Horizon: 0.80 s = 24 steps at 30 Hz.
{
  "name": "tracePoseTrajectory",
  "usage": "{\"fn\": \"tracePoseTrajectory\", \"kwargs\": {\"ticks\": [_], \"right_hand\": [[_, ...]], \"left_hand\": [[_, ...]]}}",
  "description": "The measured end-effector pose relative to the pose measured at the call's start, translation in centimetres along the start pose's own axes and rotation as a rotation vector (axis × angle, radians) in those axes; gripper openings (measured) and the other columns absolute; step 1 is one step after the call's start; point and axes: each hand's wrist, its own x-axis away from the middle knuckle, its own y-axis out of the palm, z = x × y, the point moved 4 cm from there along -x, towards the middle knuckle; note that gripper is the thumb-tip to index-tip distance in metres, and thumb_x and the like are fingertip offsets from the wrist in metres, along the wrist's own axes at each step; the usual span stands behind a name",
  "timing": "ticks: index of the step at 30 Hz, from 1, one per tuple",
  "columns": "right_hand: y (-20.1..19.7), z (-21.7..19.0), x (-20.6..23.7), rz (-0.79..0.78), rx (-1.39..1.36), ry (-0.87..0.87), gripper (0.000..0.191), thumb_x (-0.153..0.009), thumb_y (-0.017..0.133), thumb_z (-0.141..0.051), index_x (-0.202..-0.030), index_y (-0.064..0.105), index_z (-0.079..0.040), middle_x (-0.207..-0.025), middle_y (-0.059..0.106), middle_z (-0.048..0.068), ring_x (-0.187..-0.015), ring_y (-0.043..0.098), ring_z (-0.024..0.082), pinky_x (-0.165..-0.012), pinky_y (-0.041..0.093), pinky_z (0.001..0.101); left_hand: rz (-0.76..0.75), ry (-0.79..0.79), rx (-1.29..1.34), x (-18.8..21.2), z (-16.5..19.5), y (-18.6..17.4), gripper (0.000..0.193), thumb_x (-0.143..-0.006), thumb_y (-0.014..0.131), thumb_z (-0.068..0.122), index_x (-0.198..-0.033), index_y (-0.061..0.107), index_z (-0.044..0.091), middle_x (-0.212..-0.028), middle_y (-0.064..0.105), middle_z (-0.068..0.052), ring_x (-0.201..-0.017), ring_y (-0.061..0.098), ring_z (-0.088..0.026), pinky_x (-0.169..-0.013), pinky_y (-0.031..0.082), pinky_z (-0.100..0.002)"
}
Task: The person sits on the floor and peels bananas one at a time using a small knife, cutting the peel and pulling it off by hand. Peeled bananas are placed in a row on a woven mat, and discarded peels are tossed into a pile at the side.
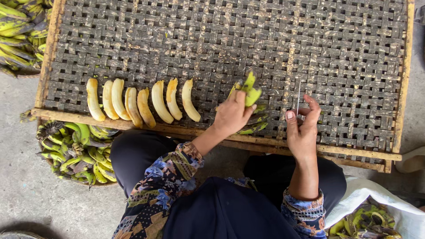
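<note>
Over the woven tray, we see the left hand with its grip closed on a green banana (light, soft, bruisable; best held mid-length), the right hand pinching a thin blade.

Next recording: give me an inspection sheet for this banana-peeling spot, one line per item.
Surface: dark woven drying rack with wooden frame, on a concrete floor.
Job's things: eight peeled bananas in a row along the rack's near edge; partly peeled green banana.
Clutter: unpeeled bananas in a basket below the rack; peels in a white sack.
Grippers: left hand grips the green banana; right hand pinches a thin blade.
Cables: nothing seen.
Surroundings: more green bananas at top left.
</note>
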Motion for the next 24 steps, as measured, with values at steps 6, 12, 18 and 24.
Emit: {"fn": "tracePoseTrajectory", "kwargs": {"ticks": [6, 12, 18, 24], "right_hand": [[2.2, 0.2, 0.2, -0.131, -0.286, 0.153, 0.049, -0.110, 0.052, -0.023, -0.153, 0.031, -0.012, -0.095, 0.062, 0.006, -0.061, 0.047, 0.006, -0.052, 0.041, 0.0211], [4.0, 0.4, 0.9, -0.203, -0.361, 0.210, 0.049, -0.109, 0.054, -0.026, -0.152, 0.032, -0.015, -0.094, 0.062, 0.005, -0.061, 0.047, 0.005, -0.052, 0.040, 0.0202], [4.7, 0.6, 1.2, -0.207, -0.257, 0.181, 0.052, -0.107, 0.057, -0.026, -0.151, 0.032, -0.013, -0.093, 0.063, 0.004, -0.065, 0.050, 0.006, -0.055, 0.044, 0.0211], [5.2, -0.3, 1.8, -0.169, -0.152, 0.092, 0.055, -0.110, 0.059, -0.027, -0.155, 0.033, -0.011, -0.093, 0.058, 0.004, -0.078, 0.052, 0.008, -0.068, 0.046, 0.0242]], "left_hand": [[-0.083, -0.175, 0.845, -0.1, -2.9, -1.8, 0.050, -0.106, 0.057, 0.036, -0.139, 0.031, 0.008, -0.107, 0.066, -0.012, -0.090, 0.066, -0.018, -0.076, 0.056, -0.031], [-0.174, -0.366, 1.109, 0.9, -3.9, -1.7, 0.052, -0.105, 0.061, 0.030, -0.147, 0.034, 0.017, -0.119, 0.064, -0.010, -0.101, 0.059, -0.019, -0.084, 0.050, -0.035], [0.005, 0.096, 0.923, 1.9, -1.6, -3.0, 0.043, -0.100, 0.073, 0.017, -0.126, 0.040, 0.013, -0.124, 0.070, -0.012, -0.111, 0.071, -0.019, -0.093, 0.063, -0.034], [0.355, 0.336, 0.295, 3.3, 0.5, -4.1, 0.054, -0.094, 0.079, 0.037, -0.124, 0.041, 0.013, -0.114, 0.068, -0.013, -0.088, 0.074, -0.027, -0.071, 0.060, -0.034]]}}
